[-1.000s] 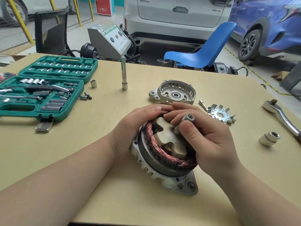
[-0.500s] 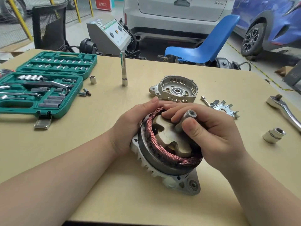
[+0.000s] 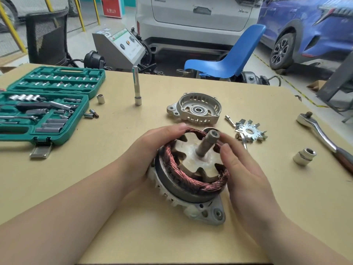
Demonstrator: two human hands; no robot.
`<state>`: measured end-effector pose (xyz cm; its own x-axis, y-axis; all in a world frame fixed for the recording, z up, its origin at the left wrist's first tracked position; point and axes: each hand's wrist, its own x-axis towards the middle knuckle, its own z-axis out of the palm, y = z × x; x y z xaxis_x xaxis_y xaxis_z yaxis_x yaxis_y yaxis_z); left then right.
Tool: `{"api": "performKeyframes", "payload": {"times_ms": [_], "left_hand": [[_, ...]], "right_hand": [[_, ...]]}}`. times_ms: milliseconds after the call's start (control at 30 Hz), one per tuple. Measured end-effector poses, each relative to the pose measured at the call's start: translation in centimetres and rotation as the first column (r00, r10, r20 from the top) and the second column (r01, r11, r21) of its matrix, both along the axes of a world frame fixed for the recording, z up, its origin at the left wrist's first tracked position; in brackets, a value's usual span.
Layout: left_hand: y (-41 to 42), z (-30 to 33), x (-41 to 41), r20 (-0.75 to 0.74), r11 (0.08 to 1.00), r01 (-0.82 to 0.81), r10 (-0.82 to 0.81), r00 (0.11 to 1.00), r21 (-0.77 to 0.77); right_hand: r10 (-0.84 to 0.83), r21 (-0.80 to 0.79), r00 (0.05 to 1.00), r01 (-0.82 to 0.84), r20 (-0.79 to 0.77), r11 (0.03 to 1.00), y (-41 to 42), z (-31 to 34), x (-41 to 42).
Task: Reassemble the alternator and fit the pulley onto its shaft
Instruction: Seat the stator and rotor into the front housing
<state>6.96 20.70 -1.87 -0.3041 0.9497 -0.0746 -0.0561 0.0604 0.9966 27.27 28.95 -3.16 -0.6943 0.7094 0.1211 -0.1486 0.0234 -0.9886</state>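
We observe the left hand (image 3: 152, 148) gripping the far-left rim of the open alternator body (image 3: 191, 180), which rests tilted on the table (image 3: 133, 217). The right hand (image 3: 242, 169) hovers at its right, fingers relaxed, beside the shaft (image 3: 207, 143). The front housing (image 3: 194, 109) lies farther off.

Bright, even daylight, soft shadows, wide-angle bending at the edges.

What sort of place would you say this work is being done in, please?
Probably a car repair workshop: a white car and a blue car are parked behind the tan wooden table, which holds a green socket-set case.
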Motion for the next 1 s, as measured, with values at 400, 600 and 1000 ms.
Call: {"api": "performKeyframes", "payload": {"times_ms": [400,600,1000], "left_hand": [[-1.7,0.1,-1.0,0.177,0.990,0.031,-0.055,0.983,0.137],[-2.7,3.1,-4.1,0.153,0.895,0.001,-0.077,0.985,0.446],[-3.8,1.0,-12.2,0.230,0.920,-0.249,0.183,0.956,0.303]], "right_hand": [[-0.147,0.016,0.989,0.147,-0.011,0.989,-3.3,0.7,-2.6],[-0.021,0.261,0.999,0.030,-0.038,0.965,-2.4,5.7,-6.8],[0.038,0.277,0.995,-0.064,0.097,0.959,-0.1,4.8,-18.7]]}}
